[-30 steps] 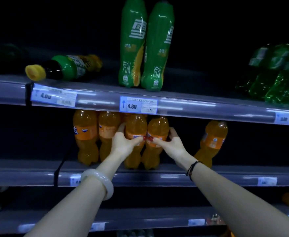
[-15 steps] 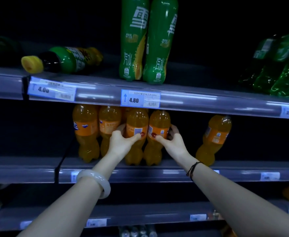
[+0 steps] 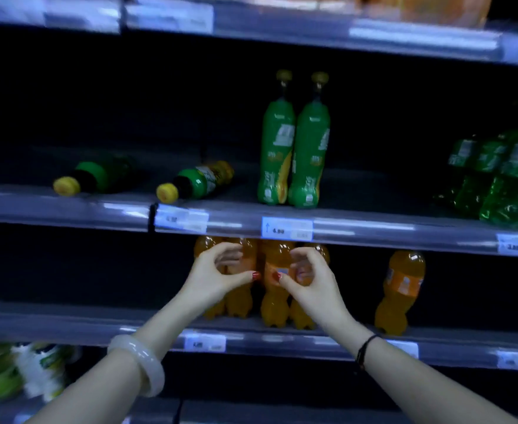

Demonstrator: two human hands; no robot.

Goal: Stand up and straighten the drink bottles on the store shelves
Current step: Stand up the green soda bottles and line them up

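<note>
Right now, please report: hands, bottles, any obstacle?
Left hand, right hand: loosely curled, holding nothing. Orange bottles before them upright. Two green bottles lie flat on the shelf above.

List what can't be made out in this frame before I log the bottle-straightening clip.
Head view, caps of the orange bottles: hidden behind the shelf rail above them.
Head view, whether the left hand or right hand touches those bottles: motion blur.
Head view, print on the price tag: blurred.
Head view, orange goods on the top shelf: cut off by the upper edge.
</note>
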